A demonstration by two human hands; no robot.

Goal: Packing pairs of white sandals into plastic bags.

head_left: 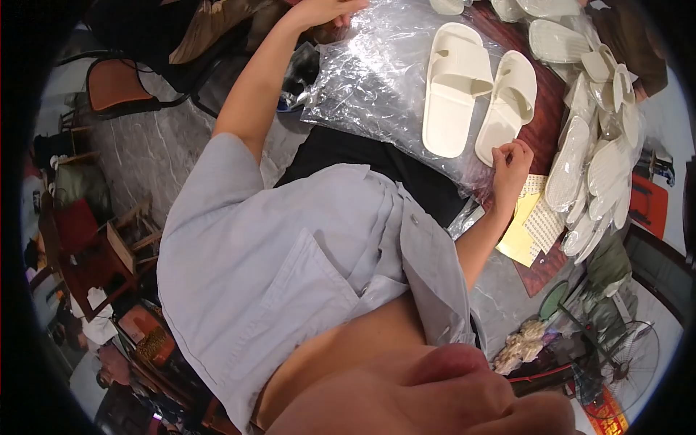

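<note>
**Fingers at the slipper heel**

Fingertips [505, 154] of my right hand [512, 163] curl nearly closed, touching the right slipper [506, 104] heel on clear plastic bags [377, 72], apparently steadying it. Left hand [322, 11] rests flat on the plastic, grip unclear. Sticker sheets [540, 221] lie just beside.

Slippers [475, 90]: two white slippers, side by side, soles down, toes pointing away.
Left slipper [451, 85]: lies flat on the clear plastic.
Right slipper [507, 104]: tilted a bit, heel end just beside the curled fingers [507, 154].
Plastic bags [377, 80]: clear, shiny, crinkled, spread under both slippers.
</note>
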